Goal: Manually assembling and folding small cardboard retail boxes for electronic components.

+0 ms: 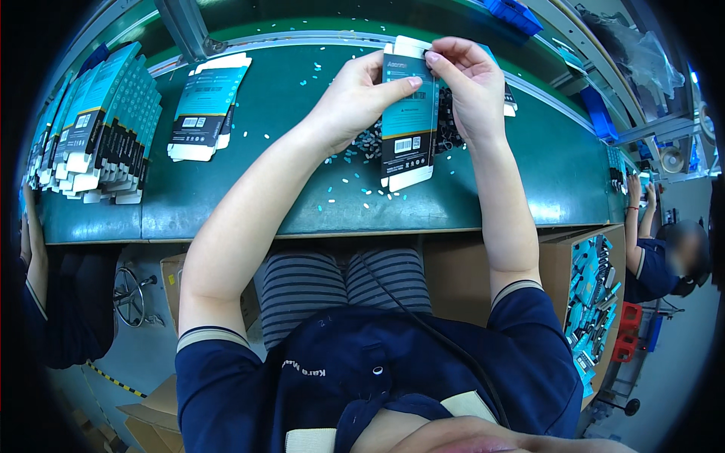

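While both hands (362, 94) (468, 83) pinch carton (409, 124), table (302, 204) edge lies near.

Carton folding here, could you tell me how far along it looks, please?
Done: a row of cartons stands at the left of the green bench, more fill the cardboard box. In hand: left hand and right hand hold one flat carton. Left: a flat stack.

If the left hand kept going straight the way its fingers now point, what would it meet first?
The flat teal-and-black carton it already pinches; the left hand points toward the right hand, which grips the carton's far side. Depth unclear.
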A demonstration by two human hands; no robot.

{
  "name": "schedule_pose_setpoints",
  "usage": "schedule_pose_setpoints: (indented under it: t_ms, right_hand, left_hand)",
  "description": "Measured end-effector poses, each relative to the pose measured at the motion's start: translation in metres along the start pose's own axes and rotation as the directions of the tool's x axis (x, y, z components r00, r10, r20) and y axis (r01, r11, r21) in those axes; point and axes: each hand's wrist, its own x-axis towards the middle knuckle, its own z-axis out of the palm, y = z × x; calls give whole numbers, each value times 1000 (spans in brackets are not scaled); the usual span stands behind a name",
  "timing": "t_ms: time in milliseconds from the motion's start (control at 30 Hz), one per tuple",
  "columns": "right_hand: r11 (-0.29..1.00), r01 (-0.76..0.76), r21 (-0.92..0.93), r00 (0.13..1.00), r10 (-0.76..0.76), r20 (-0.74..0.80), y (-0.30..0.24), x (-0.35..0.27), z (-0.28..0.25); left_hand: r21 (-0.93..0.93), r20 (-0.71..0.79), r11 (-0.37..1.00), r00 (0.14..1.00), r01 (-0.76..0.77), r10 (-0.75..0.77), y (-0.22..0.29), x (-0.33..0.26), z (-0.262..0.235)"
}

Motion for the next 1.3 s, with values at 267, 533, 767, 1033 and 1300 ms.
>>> schedule_pose_setpoints:
  t_ms: [267,533,767,1033,1300]
  right_hand:
    - [983,152,-101,987,-156,-29,6,-3,3]
    - [942,170,-289,980,-193,-52,-4,-8,9]
    - [992,-19,128,999,22,-25,-18,-1,0]
    - [771,-444,456,895,352,274,-15,-2,-4]
    - [765,-536,357,826,387,410,-9,2,-1]
  left_hand:
    - [38,-1,998,999,-44,44,-6,-1,7]
    - [229,61,967,993,-112,100,-4,-2,2]
    - [136,98,979,985,-152,139,2,-5,-1]
    - [-135,38,985,994,110,-106,17,-5,-7]
    - [90,-4,995,999,-37,38,-1,8,-23]
